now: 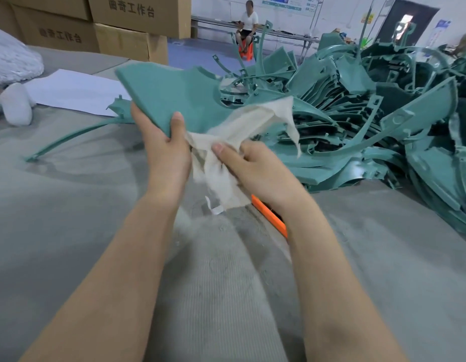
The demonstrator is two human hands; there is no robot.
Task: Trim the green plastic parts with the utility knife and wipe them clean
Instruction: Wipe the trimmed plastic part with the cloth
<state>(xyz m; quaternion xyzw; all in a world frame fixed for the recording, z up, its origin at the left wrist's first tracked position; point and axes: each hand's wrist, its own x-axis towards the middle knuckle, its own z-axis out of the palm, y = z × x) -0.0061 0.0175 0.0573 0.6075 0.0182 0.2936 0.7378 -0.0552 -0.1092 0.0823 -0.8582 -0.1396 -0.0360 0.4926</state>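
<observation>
My left hand (164, 150) grips the near edge of a flat green plastic part (169, 92), thumb on top, holding it tilted above the grey table. A cream cloth (234, 142) is bunched in my right hand (252, 168), right beside the left hand, and it drapes over the part's right edge. The orange utility knife (269, 215) lies on the table, partly hidden under my right wrist. A thin curved green strip (78, 134) lies on the table to the left.
A big heap of green plastic parts (370, 121) fills the right side of the grey padded table (96, 231). White paper (75, 92) and white bagged bundles (15, 61) lie at left. Cardboard boxes (122, 24) stand behind. A person (247, 24) sits far back.
</observation>
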